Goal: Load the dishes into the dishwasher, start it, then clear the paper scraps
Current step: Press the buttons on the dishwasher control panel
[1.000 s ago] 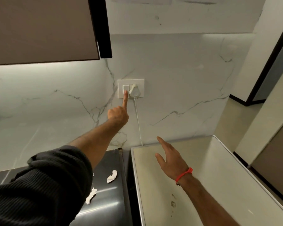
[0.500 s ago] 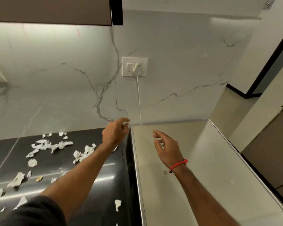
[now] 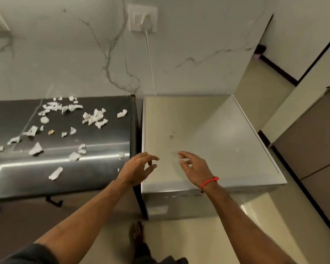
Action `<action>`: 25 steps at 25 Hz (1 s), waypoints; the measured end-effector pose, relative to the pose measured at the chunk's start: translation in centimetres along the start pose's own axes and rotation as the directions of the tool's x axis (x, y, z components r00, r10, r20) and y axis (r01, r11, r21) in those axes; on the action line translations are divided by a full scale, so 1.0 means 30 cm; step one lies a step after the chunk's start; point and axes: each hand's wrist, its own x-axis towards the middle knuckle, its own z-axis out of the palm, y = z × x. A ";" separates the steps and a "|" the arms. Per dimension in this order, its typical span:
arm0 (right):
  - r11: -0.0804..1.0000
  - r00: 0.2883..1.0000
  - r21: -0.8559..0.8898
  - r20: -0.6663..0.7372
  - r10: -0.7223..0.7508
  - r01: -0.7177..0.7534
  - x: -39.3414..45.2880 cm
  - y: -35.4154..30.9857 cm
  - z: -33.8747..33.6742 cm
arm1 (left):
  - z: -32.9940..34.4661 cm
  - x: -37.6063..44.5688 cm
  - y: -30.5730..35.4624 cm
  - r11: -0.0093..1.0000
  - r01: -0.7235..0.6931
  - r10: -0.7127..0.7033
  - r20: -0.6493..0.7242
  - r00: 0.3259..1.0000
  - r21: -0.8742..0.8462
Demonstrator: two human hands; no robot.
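Observation:
The silver dishwasher (image 3: pixel 227 130) stands on the right, its door closed and its flat top facing me. Both hands hover over the front of that top, holding nothing. My left hand (image 3: pixel 137 168) is at the front left corner with fingers loosely curled. My right hand (image 3: pixel 194 166), a red band on its wrist, is beside it with fingers relaxed. Several white paper scraps (image 3: pixel 93 118) lie scattered over the dark counter (image 3: pixel 103 174) to the left. No dishes are in view.
A wall socket (image 3: pixel 143 20) with a white plug and a lit red light sits above the dishwasher; its cord (image 3: pixel 151 61) runs down behind. A narrow gap separates counter and dishwasher. A brown cabinet (image 3: pixel 312 145) stands at right. My foot (image 3: pixel 136 235) is on the floor below.
My left hand left the socket switch and came down to the dishwasher's front left corner. The red light now shows on the socket. The view tilted downward and my right hand drew back.

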 end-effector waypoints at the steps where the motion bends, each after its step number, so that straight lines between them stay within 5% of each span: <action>1: 0.999 0.999 -0.040 0.051 -0.004 0.006 -0.075 0.062 0.016 | 0.048 -0.067 0.031 0.998 0.012 -0.015 0.042 0.999 0.055; 4: 0.929 0.945 -0.364 0.323 0.056 0.069 -0.245 0.211 0.068 | 0.171 -0.247 0.105 0.956 0.113 -0.185 0.257 0.948 0.272; 6: 0.834 0.913 -0.538 0.390 0.122 0.119 -0.299 0.269 0.087 | 0.215 -0.321 0.136 0.911 0.135 -0.258 0.284 0.923 0.389; 10: 0.842 0.897 -0.528 0.419 0.142 0.113 -0.284 0.272 0.103 | 0.220 -0.321 0.169 0.883 0.084 -0.236 0.282 0.930 0.462; 18: 0.889 0.964 -0.454 0.255 0.074 0.052 -0.345 0.340 0.159 | 0.325 -0.392 0.123 0.960 0.059 -0.050 -0.040 0.998 0.273; 25: 0.879 0.974 -0.460 -0.111 -0.195 0.124 -0.377 0.433 0.299 | 0.592 -0.404 0.027 0.963 0.057 0.059 -0.410 0.910 0.265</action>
